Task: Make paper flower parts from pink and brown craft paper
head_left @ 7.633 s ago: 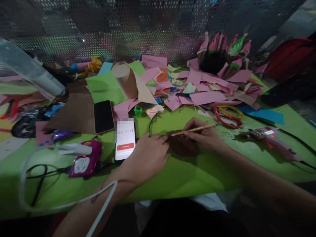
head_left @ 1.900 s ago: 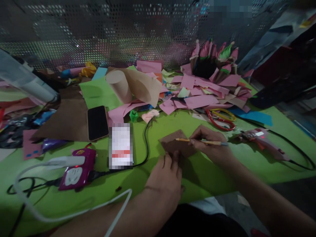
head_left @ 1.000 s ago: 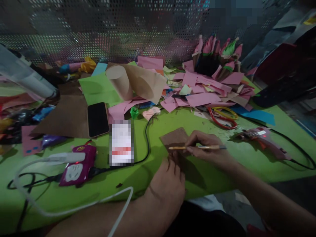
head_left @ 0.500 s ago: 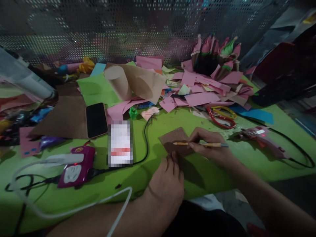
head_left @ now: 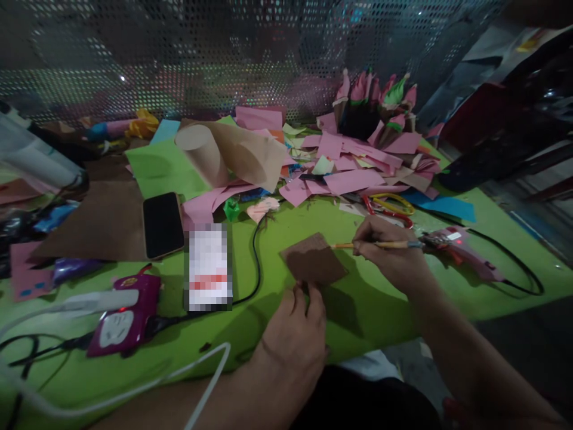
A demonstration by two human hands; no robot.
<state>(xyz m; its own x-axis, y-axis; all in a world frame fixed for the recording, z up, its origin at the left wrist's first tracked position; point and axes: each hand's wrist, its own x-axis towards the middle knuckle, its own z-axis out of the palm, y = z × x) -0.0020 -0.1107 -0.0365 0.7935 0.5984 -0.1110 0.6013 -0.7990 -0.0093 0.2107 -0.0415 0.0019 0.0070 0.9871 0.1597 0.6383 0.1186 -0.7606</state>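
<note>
The slim wooden pencil (head_left: 394, 244) was pinched in the right hand (head_left: 385, 254), tip near the right edge of the square brown paper (head_left: 316, 260). Its near edge was met by the left hand (head_left: 298, 325), set apart; whether it was gripped could not be told. Steadiness was called for.
</note>
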